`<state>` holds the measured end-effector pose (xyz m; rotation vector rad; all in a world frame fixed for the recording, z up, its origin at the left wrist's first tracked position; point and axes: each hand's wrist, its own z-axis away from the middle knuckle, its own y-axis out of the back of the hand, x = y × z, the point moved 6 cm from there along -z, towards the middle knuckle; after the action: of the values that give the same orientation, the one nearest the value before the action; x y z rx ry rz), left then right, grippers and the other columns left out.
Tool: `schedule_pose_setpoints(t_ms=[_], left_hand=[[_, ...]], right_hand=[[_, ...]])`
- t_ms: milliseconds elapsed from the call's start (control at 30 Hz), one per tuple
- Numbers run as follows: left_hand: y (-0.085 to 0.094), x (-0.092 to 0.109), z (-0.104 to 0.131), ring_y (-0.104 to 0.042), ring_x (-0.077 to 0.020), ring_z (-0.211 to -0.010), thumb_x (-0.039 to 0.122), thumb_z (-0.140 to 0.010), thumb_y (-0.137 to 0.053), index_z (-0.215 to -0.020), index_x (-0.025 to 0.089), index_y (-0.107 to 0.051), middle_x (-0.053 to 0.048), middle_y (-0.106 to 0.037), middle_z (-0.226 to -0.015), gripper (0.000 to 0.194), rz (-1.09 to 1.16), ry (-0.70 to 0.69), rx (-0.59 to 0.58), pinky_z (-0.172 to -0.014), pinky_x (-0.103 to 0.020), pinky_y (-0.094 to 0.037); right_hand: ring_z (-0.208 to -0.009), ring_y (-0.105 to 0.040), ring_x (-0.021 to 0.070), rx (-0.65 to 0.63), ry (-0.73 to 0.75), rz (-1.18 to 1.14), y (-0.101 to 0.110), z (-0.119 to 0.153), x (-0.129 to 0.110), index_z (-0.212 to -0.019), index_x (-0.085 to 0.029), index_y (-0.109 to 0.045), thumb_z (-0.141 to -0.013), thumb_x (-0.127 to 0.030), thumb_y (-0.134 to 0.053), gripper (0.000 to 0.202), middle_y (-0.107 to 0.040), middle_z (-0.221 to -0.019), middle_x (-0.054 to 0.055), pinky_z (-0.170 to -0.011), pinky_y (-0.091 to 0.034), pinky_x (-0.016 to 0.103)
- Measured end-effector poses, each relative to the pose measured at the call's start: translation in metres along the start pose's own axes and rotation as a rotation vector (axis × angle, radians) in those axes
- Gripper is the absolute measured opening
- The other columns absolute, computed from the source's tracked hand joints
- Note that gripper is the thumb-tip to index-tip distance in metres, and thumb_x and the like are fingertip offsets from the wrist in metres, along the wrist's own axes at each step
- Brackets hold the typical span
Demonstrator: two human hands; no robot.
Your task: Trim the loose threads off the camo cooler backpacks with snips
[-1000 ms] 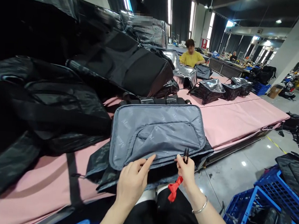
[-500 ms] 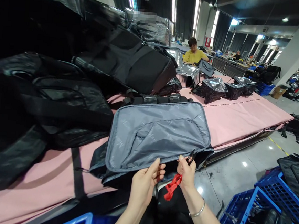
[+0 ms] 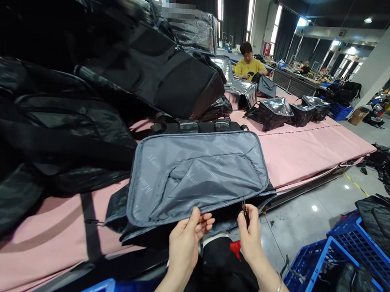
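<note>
A backpack lies on the table with its grey-lined front panel [image 3: 199, 173] folded open, lining upward. My left hand [image 3: 188, 235] pinches the panel's near bound edge between thumb and fingers. Just right of it, my right hand [image 3: 251, 236] is closed around small dark thread snips [image 3: 244, 211], their tip up near the panel's edge at the right. A red cloth strip [image 3: 236, 248] hangs below that hand. Under the edge the bag's inside is dark, and its camouflage side [image 3: 118, 205] shows at the left.
Black and camouflage backpacks [image 3: 147, 66] are heaped at the left. Silver-lined bags [image 3: 275, 109] stand farther along the pink table [image 3: 316, 151]. Blue crates [image 3: 309, 272] holding bags sit on the floor at right. A person in yellow [image 3: 250, 68] works at the far side.
My right hand has come off the panel edge and moved slightly right, the snips now pointing up. My left hand keeps its pinch. The view has shifted a little.
</note>
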<state>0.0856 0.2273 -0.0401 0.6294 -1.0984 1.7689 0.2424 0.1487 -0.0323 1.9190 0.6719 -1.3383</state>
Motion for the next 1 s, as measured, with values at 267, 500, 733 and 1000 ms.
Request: schedule_pose_setpoints(t_ms=[267,500,733,1000], left_hand=[[0.012,0.013,0.008,-0.068,-0.0247,-0.073,0.044,-0.069,-0.068,-0.067,0.014,-0.052,-0.008,-0.068,-0.068,0.034,0.023,-0.108,0.038,-0.066,-0.032,-0.056],[-0.002,0.005,0.012,-0.067,-0.0241,-0.081,0.023,-0.06,-0.077,-0.072,0.014,-0.056,-0.004,-0.067,-0.073,0.026,0.081,-0.093,0.004,-0.077,-0.036,-0.056],[-0.008,0.0,0.008,-0.067,-0.0255,-0.082,0.021,-0.062,-0.075,-0.073,0.014,-0.055,-0.005,-0.068,-0.072,0.024,0.118,-0.056,0.02,-0.077,-0.039,-0.056],[-0.007,-0.002,0.003,-0.068,-0.0211,-0.077,0.023,-0.06,-0.075,-0.071,0.014,-0.054,-0.002,-0.065,-0.068,0.025,0.117,-0.116,-0.001,-0.082,-0.038,-0.054]], right_hand=[[-0.088,-0.054,0.0176,-0.118,0.307,0.155,0.013,-0.011,-0.032,-0.106,-0.021,-0.058,-0.086,-0.021,-0.05,0.022,-0.054,-0.097,0.008,-0.076,-0.046,0.029],[-0.082,-0.055,0.0165,-0.178,0.399,0.144,0.004,-0.025,-0.033,-0.098,-0.02,-0.059,-0.085,-0.016,-0.05,0.017,-0.058,-0.089,0.006,-0.072,-0.047,0.028],[-0.085,-0.057,0.017,-0.184,0.483,0.215,0.007,-0.036,-0.031,-0.096,-0.019,-0.06,-0.084,-0.013,-0.049,0.017,-0.057,-0.089,0.006,-0.077,-0.048,0.03],[-0.084,-0.056,0.0172,-0.256,0.513,0.316,0.003,-0.044,-0.035,-0.096,-0.019,-0.06,-0.084,-0.014,-0.05,0.017,-0.056,-0.089,0.006,-0.076,-0.048,0.029]])
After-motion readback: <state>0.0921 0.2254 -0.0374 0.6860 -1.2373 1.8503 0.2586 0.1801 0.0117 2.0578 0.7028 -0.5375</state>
